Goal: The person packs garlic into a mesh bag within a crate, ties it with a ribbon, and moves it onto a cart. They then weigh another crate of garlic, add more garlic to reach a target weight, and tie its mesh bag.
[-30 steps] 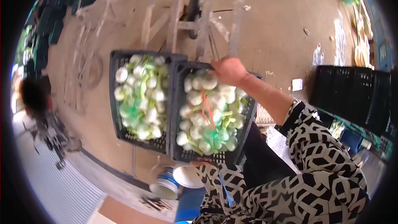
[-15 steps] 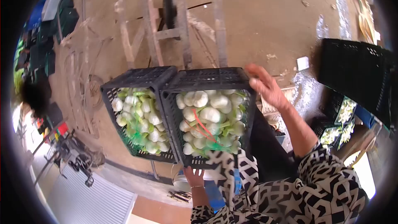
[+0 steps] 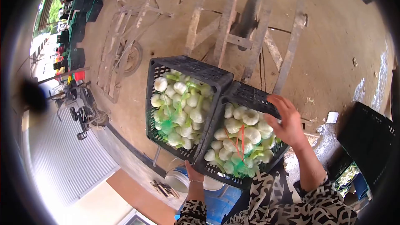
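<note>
Two black plastic crates stand side by side, the left crate [image 3: 187, 64] and the right crate [image 3: 250, 89], touching along one wall. Each is filled with white garlic bulbs [image 3: 252, 135] with green stems. Green netting shows among the bulbs in both, and red string [image 3: 242, 141] lies over those in the right crate. My left hand [image 3: 194, 172] is closed at the right crate's near left corner, its fingers partly hidden. Over the right crate's far right rim is my right hand [image 3: 289, 121], open, with fingers stretched and thumb apart.
Beyond the crates is a worn cart frame [image 3: 223, 29] with a wheel [image 3: 250, 21]; another frame [image 3: 121, 58] lies left. A white bucket [image 3: 177, 179] is by my left wrist. A dark crate [image 3: 366, 141] stands right. A motorbike [image 3: 87, 108] stands at far left.
My view has swung, so the crates sit further right and tilted in it. My right hand has shifted inward over the rim of the right crate. My left hand stays at that crate's near edge.
</note>
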`<action>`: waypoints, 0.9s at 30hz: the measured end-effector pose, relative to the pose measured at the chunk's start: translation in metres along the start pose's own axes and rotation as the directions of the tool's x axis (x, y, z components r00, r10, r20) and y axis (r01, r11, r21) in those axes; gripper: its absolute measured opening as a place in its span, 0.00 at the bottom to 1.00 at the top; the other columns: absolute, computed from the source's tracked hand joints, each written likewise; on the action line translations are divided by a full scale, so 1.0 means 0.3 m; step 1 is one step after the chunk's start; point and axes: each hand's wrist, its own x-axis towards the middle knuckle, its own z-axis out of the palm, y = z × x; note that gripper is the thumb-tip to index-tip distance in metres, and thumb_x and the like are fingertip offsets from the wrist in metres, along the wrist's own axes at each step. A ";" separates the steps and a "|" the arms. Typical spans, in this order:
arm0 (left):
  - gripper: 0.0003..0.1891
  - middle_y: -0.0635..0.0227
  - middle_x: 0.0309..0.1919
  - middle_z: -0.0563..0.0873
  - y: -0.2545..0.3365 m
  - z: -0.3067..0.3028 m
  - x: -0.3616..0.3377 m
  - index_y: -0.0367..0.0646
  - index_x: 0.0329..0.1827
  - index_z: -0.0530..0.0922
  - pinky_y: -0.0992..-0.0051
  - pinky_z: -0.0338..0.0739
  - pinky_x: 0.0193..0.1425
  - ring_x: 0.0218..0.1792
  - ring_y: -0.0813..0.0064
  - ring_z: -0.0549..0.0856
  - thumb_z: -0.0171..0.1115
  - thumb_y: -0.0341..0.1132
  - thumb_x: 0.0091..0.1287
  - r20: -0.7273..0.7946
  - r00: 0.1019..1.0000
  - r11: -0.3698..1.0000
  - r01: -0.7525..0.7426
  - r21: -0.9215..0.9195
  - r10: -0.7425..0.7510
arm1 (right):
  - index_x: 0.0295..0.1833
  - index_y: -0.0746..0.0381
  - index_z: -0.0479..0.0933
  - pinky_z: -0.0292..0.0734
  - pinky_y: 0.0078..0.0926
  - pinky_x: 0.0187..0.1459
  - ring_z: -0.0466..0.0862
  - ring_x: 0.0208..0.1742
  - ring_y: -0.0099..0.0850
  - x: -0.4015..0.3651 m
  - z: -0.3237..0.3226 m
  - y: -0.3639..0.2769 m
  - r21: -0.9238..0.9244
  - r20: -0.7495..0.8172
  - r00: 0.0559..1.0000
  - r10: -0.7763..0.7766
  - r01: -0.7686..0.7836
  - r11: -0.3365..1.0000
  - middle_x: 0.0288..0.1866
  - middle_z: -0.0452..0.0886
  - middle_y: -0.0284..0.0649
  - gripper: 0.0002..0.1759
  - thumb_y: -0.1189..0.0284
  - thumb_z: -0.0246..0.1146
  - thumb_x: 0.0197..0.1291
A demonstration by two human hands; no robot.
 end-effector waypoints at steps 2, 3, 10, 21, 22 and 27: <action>0.31 0.67 0.48 0.85 -0.017 -0.028 0.050 0.53 0.60 0.74 0.56 0.76 0.51 0.49 0.62 0.84 0.49 0.66 0.65 -0.130 0.990 0.999 -0.047 -0.001 0.046 | 0.61 0.63 0.73 0.68 0.40 0.63 0.74 0.62 0.48 0.141 0.101 -0.083 -0.026 0.094 0.990 -0.109 0.112 0.993 0.58 0.77 0.50 0.30 0.57 0.65 0.57; 0.31 0.67 0.49 0.86 -0.022 -0.031 0.060 0.52 0.59 0.76 0.56 0.78 0.49 0.48 0.63 0.85 0.48 0.66 0.65 -0.144 0.988 0.999 -0.051 0.002 0.050 | 0.62 0.62 0.71 0.70 0.41 0.62 0.75 0.61 0.48 0.215 0.175 -0.112 -0.028 0.109 0.981 -0.160 0.164 0.986 0.57 0.77 0.50 0.31 0.57 0.65 0.57; 0.22 0.70 0.43 0.87 0.004 0.087 0.009 0.51 0.53 0.79 0.63 0.82 0.39 0.40 0.65 0.87 0.47 0.55 0.68 -0.292 0.951 0.994 -0.110 -0.023 0.098 | 0.56 0.58 0.73 0.77 0.50 0.48 0.80 0.54 0.47 0.502 0.578 -0.215 -0.351 0.390 0.906 0.163 -0.017 0.936 0.52 0.80 0.45 0.19 0.71 0.59 0.57; 0.22 0.72 0.39 0.86 0.010 0.102 0.002 0.50 0.50 0.78 0.67 0.74 0.29 0.34 0.70 0.85 0.50 0.57 0.69 -0.299 0.950 0.996 -0.076 0.048 0.087 | 0.55 0.56 0.73 0.77 0.50 0.42 0.81 0.51 0.42 0.569 0.644 -0.223 -0.343 0.395 0.910 0.128 0.017 0.939 0.52 0.79 0.39 0.21 0.75 0.59 0.53; 0.22 0.72 0.39 0.86 0.011 0.109 -0.004 0.50 0.50 0.78 0.67 0.74 0.29 0.34 0.70 0.85 0.50 0.57 0.69 -0.302 0.950 0.996 -0.073 0.041 0.082 | 0.55 0.55 0.73 0.77 0.51 0.42 0.81 0.51 0.42 0.551 0.652 -0.202 -0.321 0.369 0.925 0.089 0.037 0.946 0.51 0.79 0.39 0.21 0.74 0.59 0.53; 0.25 0.72 0.42 0.86 -0.002 0.099 -0.002 0.51 0.54 0.76 0.67 0.74 0.29 0.35 0.71 0.85 0.50 0.61 0.69 -0.341 0.935 0.995 -0.088 0.037 0.095 | 0.60 0.55 0.71 0.75 0.52 0.51 0.78 0.58 0.44 0.550 0.603 -0.217 -0.315 0.448 0.886 0.122 0.029 0.949 0.57 0.77 0.43 0.23 0.69 0.60 0.58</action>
